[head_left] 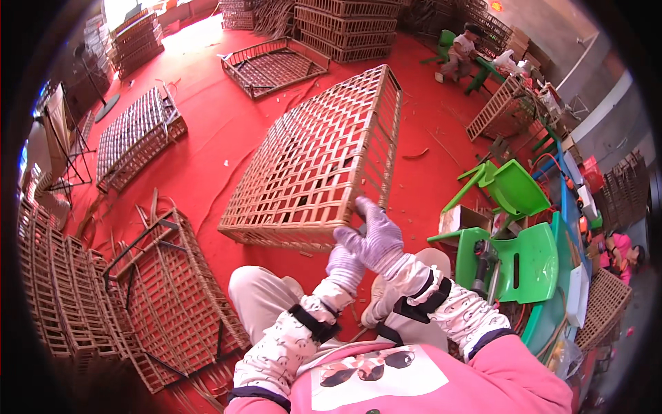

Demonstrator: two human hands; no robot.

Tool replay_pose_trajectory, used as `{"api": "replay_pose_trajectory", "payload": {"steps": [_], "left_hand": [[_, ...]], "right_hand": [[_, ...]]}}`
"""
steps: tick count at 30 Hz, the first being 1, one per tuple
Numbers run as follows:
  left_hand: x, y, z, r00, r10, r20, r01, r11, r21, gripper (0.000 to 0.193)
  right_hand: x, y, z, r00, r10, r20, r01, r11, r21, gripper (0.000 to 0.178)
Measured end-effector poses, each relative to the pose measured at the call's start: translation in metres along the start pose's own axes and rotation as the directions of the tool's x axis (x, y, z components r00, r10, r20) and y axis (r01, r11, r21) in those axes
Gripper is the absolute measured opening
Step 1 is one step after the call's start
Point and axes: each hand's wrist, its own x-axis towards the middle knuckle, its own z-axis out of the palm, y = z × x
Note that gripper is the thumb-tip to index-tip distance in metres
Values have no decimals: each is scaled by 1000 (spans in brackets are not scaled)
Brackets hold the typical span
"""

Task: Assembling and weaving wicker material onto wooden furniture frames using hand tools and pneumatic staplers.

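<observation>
A large rectangular basket (303, 159) of tan woven strips stands tilted before me, its lattice bottom toward me. Its near right corner meets my hands. My right hand (378, 238), in a lilac striped glove, is closed on that corner, finger on the outer edge and thumb below. My left hand (345, 268), gloved alike, is just under the right one beside the basket's lower rim. Its fingers are mostly hidden, so I cannot see what they hold. Patterned sleeve covers with black straps wrap both forearms.
At left lie a woven basket with a black metal frame (169, 297) and stacked woven panels (62, 290). More baskets (138, 134) rest on the red floor (207, 172) farther off. Green plastic chairs (527, 265) stand close at right. A person (460, 52) sits at the far right.
</observation>
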Motion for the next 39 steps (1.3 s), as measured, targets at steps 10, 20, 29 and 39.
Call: {"api": "replay_pose_trajectory", "payload": {"steps": [10,20,29,39], "left_hand": [[9,7,-13,681,75,728,-276,948,161,41],[178,-178,-262,952,-285,-110,299,791,534,47],[248,-293,-205,492,-799,-346,858,512,40,81],[248,-104,-266,555,-748,-363,819,569,80,86]], "right_hand": [[2,199,8,700,693,171,-666,548,506,25],[-20,400,-24,588,805,81,-711,466,527,36],[-6,374,-20,305,937,168,-741,123,660,36],[71,284,-90,83,995,61,-785,27,619,64]]}}
